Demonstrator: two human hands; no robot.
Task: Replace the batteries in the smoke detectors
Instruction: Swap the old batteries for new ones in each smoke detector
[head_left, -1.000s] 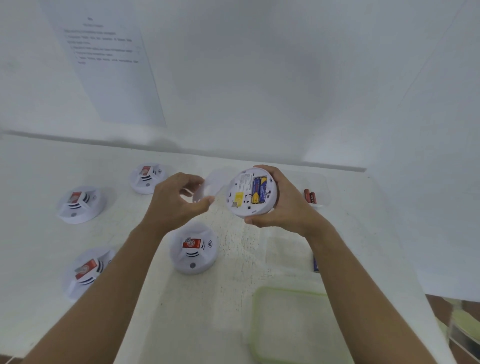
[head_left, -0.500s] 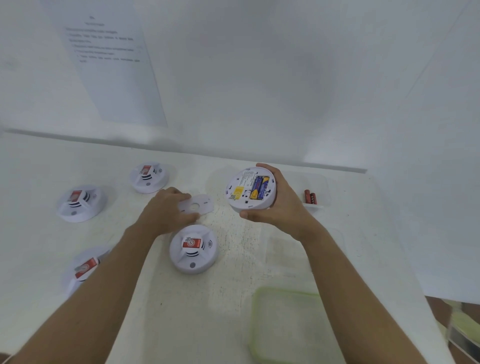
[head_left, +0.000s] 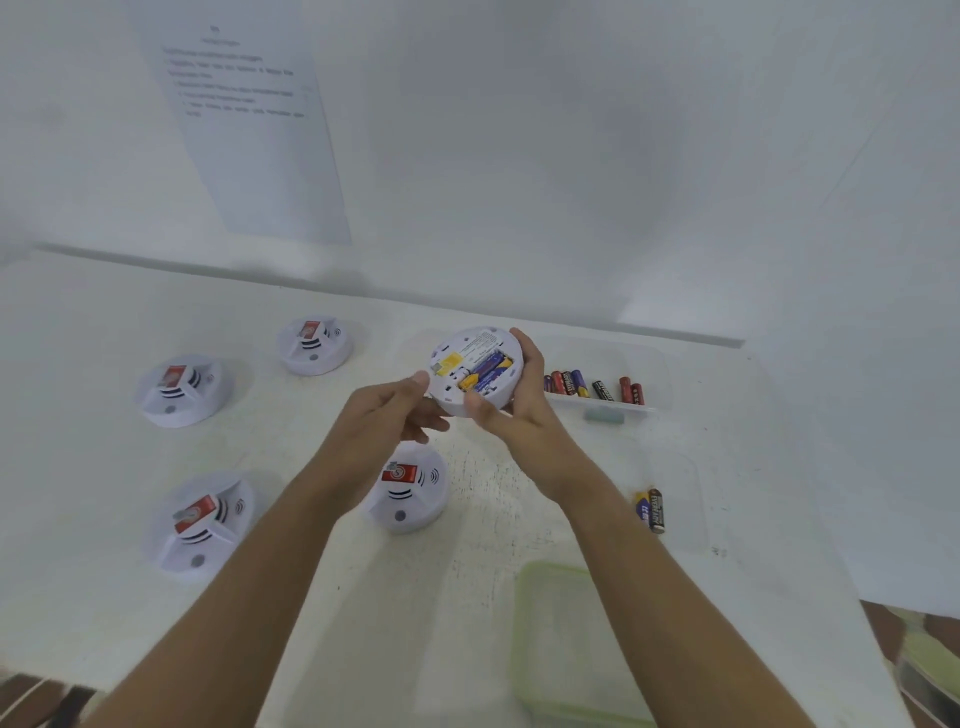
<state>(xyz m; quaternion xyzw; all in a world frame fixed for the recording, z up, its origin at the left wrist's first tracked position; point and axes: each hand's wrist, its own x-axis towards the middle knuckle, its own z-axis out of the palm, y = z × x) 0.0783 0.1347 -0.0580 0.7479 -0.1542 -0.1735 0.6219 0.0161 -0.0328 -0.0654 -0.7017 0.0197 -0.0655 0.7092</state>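
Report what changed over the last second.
The left hand set the white cover plate down on the table, let go and came back up to the held detector, thumb on its rim. The plate is hidden now. The right hand kept gripping that detector, its batteries exposed. The four other detectors on the table stayed put.

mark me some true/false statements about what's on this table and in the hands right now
1. The held detector has its battery bay uncovered, with cells inside. True.
2. The right hand grips the held detector. True.
3. Five detectors sit on the table. False: four resting detectors sit there.
4. The clear tray is empty. False: it holds several batteries.
5. The left hand rests flat on the table. False: it grips the held detector's rim.
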